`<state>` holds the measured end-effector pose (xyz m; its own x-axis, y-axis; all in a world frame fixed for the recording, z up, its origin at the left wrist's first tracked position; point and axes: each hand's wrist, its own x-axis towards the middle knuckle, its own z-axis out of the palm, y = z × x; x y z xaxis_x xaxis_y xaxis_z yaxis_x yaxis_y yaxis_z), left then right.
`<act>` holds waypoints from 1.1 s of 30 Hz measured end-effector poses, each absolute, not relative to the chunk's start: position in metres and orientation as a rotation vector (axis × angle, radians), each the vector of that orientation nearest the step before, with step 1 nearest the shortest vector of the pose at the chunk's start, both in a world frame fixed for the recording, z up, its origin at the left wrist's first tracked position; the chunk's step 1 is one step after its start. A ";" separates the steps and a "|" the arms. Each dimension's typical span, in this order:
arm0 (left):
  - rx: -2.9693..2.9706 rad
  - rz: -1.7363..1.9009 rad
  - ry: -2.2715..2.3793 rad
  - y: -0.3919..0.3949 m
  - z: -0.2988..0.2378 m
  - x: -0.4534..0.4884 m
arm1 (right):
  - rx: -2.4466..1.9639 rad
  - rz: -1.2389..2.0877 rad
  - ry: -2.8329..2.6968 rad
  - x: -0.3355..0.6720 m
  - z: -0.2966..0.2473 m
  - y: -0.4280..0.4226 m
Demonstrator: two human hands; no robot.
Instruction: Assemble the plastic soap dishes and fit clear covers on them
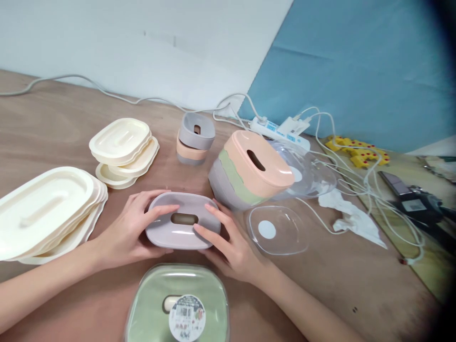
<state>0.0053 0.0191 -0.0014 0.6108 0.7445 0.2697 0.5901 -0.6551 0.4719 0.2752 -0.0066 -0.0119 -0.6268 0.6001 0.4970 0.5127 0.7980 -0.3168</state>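
Note:
A lilac plastic box [162, 232] with an oval slot in its top sits at the middle of the table. My left hand [128, 228] wraps its left end, thumb lying on the top. From the other end my right hand [235, 244] grips it, with fingers resting on the top near the slot. Just in front is a green box [149, 294] of the same kind under a clear cover, with a round label [187, 318] on it. To the right leans a stack of nested peach, green and grey box shells [235, 173].
Cream lids are piled in a larger stack [46, 209] and a smaller one [121, 137] at left. Behind stand small nested shells [197, 135]. At right are a clear lid [278, 237], crumpled tissue [351, 213], a power strip [263, 126], loose cables and yellow parts [356, 149].

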 end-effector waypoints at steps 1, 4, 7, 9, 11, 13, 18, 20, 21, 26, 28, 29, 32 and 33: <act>2.496 0.629 1.083 0.019 -0.001 0.005 | -0.825 0.195 -2.385 0.275 -0.012 -0.007; 2.485 0.567 1.108 0.019 -0.001 0.006 | -0.844 0.197 -2.400 0.275 -0.011 -0.006; 2.505 0.531 1.120 0.018 -0.001 0.007 | -0.871 0.215 -2.427 0.275 -0.011 -0.006; 2.516 0.522 1.119 0.018 -0.001 0.008 | -0.891 0.239 -2.448 0.275 -0.011 -0.007; 2.514 0.525 1.118 0.018 -0.001 0.008 | -0.932 0.277 -2.457 0.275 -0.011 -0.008; 2.502 0.537 1.117 0.018 -0.001 0.008 | -0.994 0.335 -2.447 0.275 -0.010 -0.009; 2.448 0.559 1.112 0.018 -0.001 0.007 | -0.969 0.404 -2.360 0.276 -0.008 -0.009; 2.429 0.559 1.107 0.017 0.000 0.007 | -0.948 0.403 -2.329 0.277 -0.008 -0.008; 2.418 0.555 1.111 0.017 0.000 0.008 | -0.956 0.407 -2.329 0.277 -0.008 -0.008; 2.395 0.514 1.144 0.018 0.000 0.008 | -1.028 0.435 -2.384 0.277 -0.009 -0.008; 2.400 0.500 1.151 0.018 0.000 0.008 | -1.041 0.441 -2.391 0.277 -0.009 -0.008; 2.398 0.495 1.155 0.018 0.000 0.008 | -1.046 0.446 -2.392 0.277 -0.009 -0.008; 2.382 0.490 1.157 0.018 0.001 0.008 | -1.047 0.462 -2.380 0.277 -0.008 -0.007; 2.376 0.492 1.154 0.018 0.001 0.008 | -1.040 0.465 -2.370 0.277 -0.008 -0.007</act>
